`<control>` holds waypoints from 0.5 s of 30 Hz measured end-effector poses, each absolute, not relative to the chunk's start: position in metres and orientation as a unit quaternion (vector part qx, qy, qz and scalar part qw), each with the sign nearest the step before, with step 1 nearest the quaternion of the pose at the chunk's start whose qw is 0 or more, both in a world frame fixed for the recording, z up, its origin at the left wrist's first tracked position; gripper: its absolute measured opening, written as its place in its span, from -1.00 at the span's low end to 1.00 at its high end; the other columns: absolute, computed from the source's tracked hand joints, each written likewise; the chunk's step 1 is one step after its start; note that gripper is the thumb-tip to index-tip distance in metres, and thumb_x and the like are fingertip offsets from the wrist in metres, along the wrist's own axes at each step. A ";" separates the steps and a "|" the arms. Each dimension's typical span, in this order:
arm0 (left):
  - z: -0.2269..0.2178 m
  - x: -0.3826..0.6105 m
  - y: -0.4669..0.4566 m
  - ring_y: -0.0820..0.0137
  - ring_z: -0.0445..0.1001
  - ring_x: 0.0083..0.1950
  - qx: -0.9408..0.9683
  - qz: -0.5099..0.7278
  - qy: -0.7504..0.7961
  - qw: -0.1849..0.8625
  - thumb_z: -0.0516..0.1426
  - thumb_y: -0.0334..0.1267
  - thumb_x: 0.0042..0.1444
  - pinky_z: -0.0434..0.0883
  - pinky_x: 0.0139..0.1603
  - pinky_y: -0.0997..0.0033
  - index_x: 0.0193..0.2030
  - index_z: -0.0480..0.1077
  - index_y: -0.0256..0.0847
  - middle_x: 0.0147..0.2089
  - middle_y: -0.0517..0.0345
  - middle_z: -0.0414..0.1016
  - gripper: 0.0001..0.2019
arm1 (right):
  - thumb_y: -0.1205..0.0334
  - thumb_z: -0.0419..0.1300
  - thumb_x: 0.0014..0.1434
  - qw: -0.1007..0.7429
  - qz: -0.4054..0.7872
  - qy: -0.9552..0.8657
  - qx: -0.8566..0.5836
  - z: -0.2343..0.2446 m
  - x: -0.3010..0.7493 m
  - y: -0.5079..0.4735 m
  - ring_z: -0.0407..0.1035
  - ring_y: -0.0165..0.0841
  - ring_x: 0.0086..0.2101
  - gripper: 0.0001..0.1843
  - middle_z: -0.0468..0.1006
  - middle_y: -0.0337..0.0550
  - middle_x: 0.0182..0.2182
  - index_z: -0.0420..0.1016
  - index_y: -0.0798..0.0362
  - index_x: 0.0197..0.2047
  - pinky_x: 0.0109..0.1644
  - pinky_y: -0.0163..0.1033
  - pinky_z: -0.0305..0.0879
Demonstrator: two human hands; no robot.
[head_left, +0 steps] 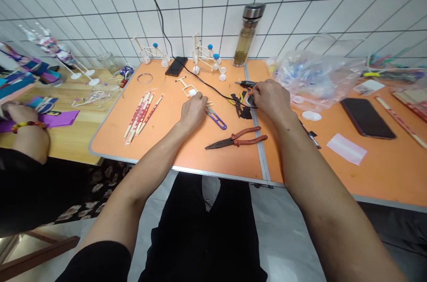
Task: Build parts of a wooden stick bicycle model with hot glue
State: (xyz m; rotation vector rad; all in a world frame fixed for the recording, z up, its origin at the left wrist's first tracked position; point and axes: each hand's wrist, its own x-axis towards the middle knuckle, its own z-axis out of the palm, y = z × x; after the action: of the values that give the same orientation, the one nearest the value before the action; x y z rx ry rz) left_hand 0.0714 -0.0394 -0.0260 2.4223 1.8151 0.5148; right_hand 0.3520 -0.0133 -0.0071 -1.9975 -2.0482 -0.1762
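My left hand (pixel 194 111) rests on the orange table with its fingers curled. Just beyond its fingertips lies a small frame of thin wooden sticks (pixel 184 85) with a white piece (pixel 192 92) at its near end. Whatever the fingers may pinch is hidden. Purple-handled thread snips (pixel 216 118) lie right of this hand. My right hand (pixel 272 98) is closed over a cluster of small tools, near an orange part and a black-handled tool (pixel 247 84); what it grips is covered. Black pieces (pixel 245 112) lie beside it. Red-handled long-nose pliers (pixel 236 138) lie between my forearms.
Wrapped red-and-white sticks (pixel 142 115) lie on the left. Stick models with blue balls (pixel 208 57), a phone (pixel 176 66) and a tea bottle (pixel 247 37) stand or lie behind. A black cable crosses the table. Right are a plastic bag (pixel 313 77) and larger phone (pixel 367 117). Another person's arm (pixel 31 133) is far left.
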 end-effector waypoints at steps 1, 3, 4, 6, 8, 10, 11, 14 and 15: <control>-0.021 0.067 -0.041 0.00 0.61 0.14 0.784 0.179 0.594 0.034 0.02 -0.37 0.52 0.34 -0.09 0.15 -0.08 0.52 -0.11 0.19 -0.16 0.61 -0.75 | 0.22 0.07 0.47 0.138 -0.062 -0.707 -0.691 -0.006 0.351 -0.014 0.56 0.09 0.00 -0.60 0.70 0.27 0.06 0.76 0.07 0.06 -0.10 0.00 0.34; -0.009 0.050 -0.042 0.01 0.61 0.14 0.768 0.207 0.606 0.026 0.02 -0.32 0.54 0.36 -0.05 0.14 -0.10 0.53 -0.11 0.16 -0.15 0.62 -0.75 | 0.21 0.07 0.47 0.140 -0.060 -0.708 -0.690 -0.005 0.350 -0.015 0.55 0.09 0.01 -0.60 0.69 0.27 0.07 0.74 0.07 0.06 -0.11 0.00 0.34; -0.002 0.037 -0.042 0.01 0.61 0.15 0.755 0.220 0.617 0.018 0.03 -0.29 0.55 0.38 -0.01 0.13 -0.09 0.54 -0.11 0.15 -0.14 0.64 -0.75 | 0.20 0.07 0.48 0.145 -0.057 -0.709 -0.688 -0.005 0.350 -0.015 0.55 0.10 0.01 -0.61 0.69 0.27 0.07 0.74 0.07 0.05 -0.11 0.00 0.33; 0.011 0.004 -0.039 0.01 0.60 0.15 0.717 0.227 0.659 -0.003 0.08 -0.29 0.50 0.42 0.05 0.10 -0.11 0.56 -0.12 0.12 -0.15 0.67 -0.78 | 0.20 0.07 0.49 0.165 -0.048 -0.712 -0.681 -0.006 0.350 -0.014 0.54 0.11 0.01 -0.63 0.68 0.29 0.06 0.73 0.06 0.02 -0.09 0.01 0.33; 0.020 -0.033 -0.036 -0.03 0.60 0.20 0.664 0.198 0.720 -0.018 0.14 -0.31 0.42 0.43 0.09 0.08 -0.10 0.58 -0.13 0.16 -0.21 0.67 -0.84 | 0.21 0.08 0.48 0.188 -0.036 -0.715 -0.673 -0.009 0.351 -0.012 0.52 0.11 -0.01 -0.66 0.68 0.32 0.05 0.72 0.05 -0.01 -0.06 0.02 0.34; 0.023 -0.064 -0.033 -0.10 0.61 0.22 0.616 0.148 0.773 -0.009 0.21 -0.22 0.37 0.45 0.06 0.07 -0.09 0.60 -0.15 0.20 -0.28 0.67 -0.87 | 0.21 0.08 0.47 0.201 -0.030 -0.716 -0.668 -0.012 0.351 -0.011 0.51 0.12 -0.01 -0.66 0.66 0.32 0.05 0.71 0.03 -0.02 -0.03 0.05 0.36; 0.021 -0.075 -0.032 -0.13 0.61 0.22 0.611 0.117 0.783 0.000 0.22 -0.18 0.37 0.45 0.04 0.07 -0.10 0.61 -0.16 0.20 -0.32 0.67 -0.85 | 0.21 0.08 0.47 0.203 -0.027 -0.715 -0.668 -0.013 0.350 -0.010 0.51 0.13 0.00 -0.66 0.66 0.30 0.06 0.71 0.02 -0.01 -0.02 0.07 0.37; 0.010 -0.088 -0.033 -0.16 0.64 0.19 0.611 0.051 0.789 0.019 0.19 -0.13 0.38 0.45 0.02 0.07 -0.16 0.61 -0.18 0.16 -0.37 0.68 -0.79 | 0.18 0.07 0.47 0.202 -0.022 -0.712 -0.673 -0.013 0.348 -0.010 0.51 0.14 0.05 -0.65 0.65 0.25 0.08 0.71 0.00 0.03 0.03 0.10 0.39; 0.006 -0.088 -0.034 -0.17 0.64 0.20 0.615 0.043 0.788 0.017 0.17 -0.15 0.39 0.45 0.02 0.07 -0.14 0.62 -0.18 0.16 -0.38 0.69 -0.79 | 0.18 0.08 0.47 0.199 -0.023 -0.713 -0.672 -0.013 0.347 -0.010 0.51 0.14 0.05 -0.64 0.65 0.25 0.08 0.71 0.00 0.03 0.02 0.09 0.39</control>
State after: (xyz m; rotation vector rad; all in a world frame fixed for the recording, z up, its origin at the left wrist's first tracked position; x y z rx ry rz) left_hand -0.0875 -0.0335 0.0061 1.9101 2.4477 0.1330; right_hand 0.3466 -0.0103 -0.0127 -1.8808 -1.9930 -0.0634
